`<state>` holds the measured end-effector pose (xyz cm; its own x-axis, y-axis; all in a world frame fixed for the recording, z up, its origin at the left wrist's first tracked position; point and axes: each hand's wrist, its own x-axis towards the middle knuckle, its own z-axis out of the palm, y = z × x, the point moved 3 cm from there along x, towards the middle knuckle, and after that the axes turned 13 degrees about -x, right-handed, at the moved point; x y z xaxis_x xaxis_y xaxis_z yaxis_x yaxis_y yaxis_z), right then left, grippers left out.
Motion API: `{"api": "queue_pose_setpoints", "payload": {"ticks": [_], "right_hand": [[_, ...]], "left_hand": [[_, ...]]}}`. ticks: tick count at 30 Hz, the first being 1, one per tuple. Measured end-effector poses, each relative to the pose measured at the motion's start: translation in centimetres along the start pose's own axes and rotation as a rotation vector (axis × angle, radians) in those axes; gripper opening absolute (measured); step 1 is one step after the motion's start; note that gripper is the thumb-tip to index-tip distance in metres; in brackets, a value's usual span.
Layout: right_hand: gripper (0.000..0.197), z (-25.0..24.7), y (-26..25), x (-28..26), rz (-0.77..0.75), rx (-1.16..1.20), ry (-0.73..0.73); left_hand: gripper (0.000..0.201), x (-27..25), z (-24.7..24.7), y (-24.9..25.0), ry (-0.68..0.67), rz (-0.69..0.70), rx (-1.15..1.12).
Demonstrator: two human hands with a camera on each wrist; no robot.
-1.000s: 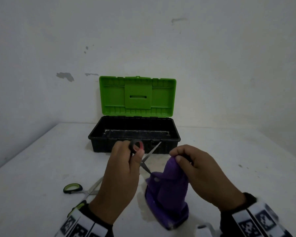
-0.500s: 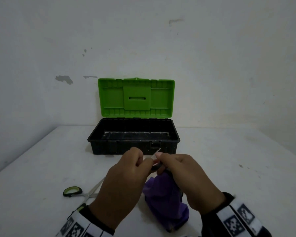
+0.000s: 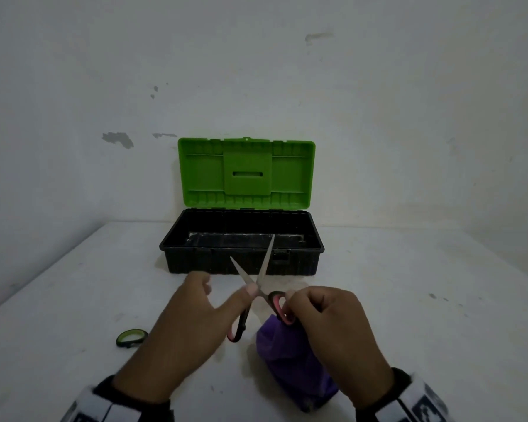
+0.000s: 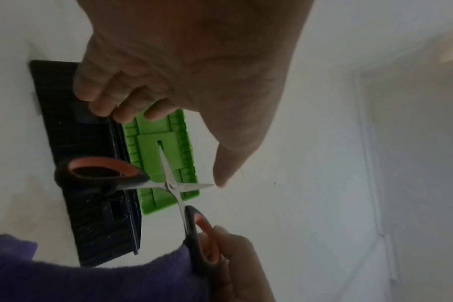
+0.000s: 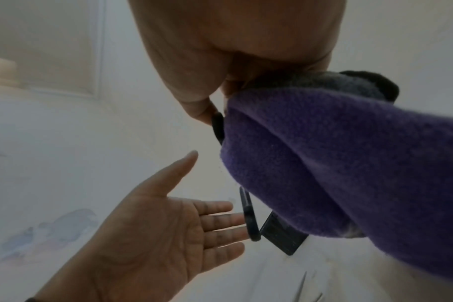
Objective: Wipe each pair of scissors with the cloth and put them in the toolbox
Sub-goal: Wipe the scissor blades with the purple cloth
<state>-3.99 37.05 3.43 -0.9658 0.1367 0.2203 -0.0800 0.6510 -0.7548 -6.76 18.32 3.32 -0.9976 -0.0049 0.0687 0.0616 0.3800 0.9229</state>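
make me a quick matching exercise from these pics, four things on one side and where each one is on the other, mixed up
Things:
1. red-handled scissors
2. purple cloth
3. green-handled scissors
4. toolbox

Places or states:
A. on the table at the left, partly hidden by the left arm
B. lid up, at the back of the table
C. blades spread, one handle in the right hand
D. hanging from the right hand

Pairs: 1-C, 2-D, 3-A, 4-B

The head view looks forward and down across the white surface (image 3: 73, 300) from above. Both wrist views look up from close under the palms, sharing the open black-and-green plastic toolbox (image 3: 241, 263) (image 4: 91, 204).
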Motion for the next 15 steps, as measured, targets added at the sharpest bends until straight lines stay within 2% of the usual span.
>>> {"api": "queue_pose_setpoints", "payload": {"ticks": [2,5,8,9,12,15], "right_hand": [[0.030,0.2,0.0,-0.3,0.003,0.043,0.010],[0.029,0.5,-0.2,-0.7,0.030,0.121,0.000],[0.029,0.8,-0.4,-1.0,0.034,0.180,-0.027],[0.029,0.9,-0.5,-1.1,0.026,0.185,-0.032],[0.029,0.8,-0.4,-1.2,-0.008,0.179,-0.019],[0.029,0.5,0.0,-1.2,-0.035,0.154,-0.010]], "left_hand": [[0.105,0.0,0.1,-0.1,-0.035,-0.100,-0.021],[0.087,-0.1,0.6,-0.4,-0.112,-0.104,-0.110],[0.073,0.0,1.1,-0.5,-0.133,-0.063,-0.299],[0.067,-0.1,1.3,-0.4,-0.121,-0.039,-0.298],[0.058,-0.4,1.4,0.1,-0.056,0.097,-0.129],[0.059,-0.4,1.1,0.5,-0.022,0.187,-0.079]]}}
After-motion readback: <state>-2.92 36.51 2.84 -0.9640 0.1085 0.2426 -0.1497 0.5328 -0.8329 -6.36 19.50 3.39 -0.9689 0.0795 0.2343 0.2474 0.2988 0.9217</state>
